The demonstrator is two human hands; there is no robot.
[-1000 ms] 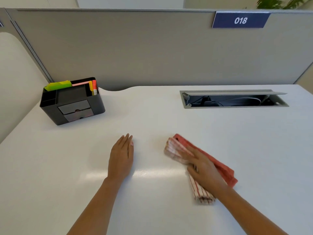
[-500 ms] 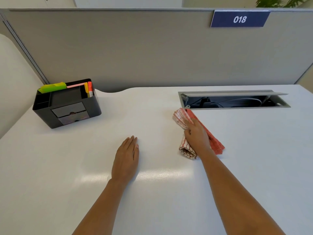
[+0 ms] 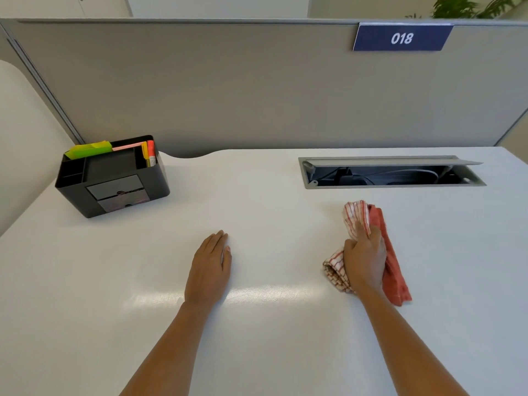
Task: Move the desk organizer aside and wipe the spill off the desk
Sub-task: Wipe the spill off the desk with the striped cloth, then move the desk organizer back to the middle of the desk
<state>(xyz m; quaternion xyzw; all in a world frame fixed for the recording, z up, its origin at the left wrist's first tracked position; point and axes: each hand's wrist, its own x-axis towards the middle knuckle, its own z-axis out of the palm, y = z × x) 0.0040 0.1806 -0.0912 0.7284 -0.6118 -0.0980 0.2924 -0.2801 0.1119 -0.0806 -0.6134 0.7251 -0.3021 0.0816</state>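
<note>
The black desk organizer stands at the far left of the white desk, holding green and pink notes and orange markers. My right hand presses down on a crumpled red and white striped cloth, its fingers curled over the cloth, to the right of the desk's middle and a little in front of the cable hatch. My left hand lies flat on the desk, palm down, fingers together, holding nothing. No spill shows on the glossy surface.
An open grey cable hatch with cables inside is sunk into the desk at the back right. A grey partition with a blue "018" sign closes off the back edge. A white curved panel stands at the left.
My right hand first pushed the cloth away toward the cable hatch, then drew it back toward me and to the right. The left hand has stayed flat in place. The organizer has not moved.
</note>
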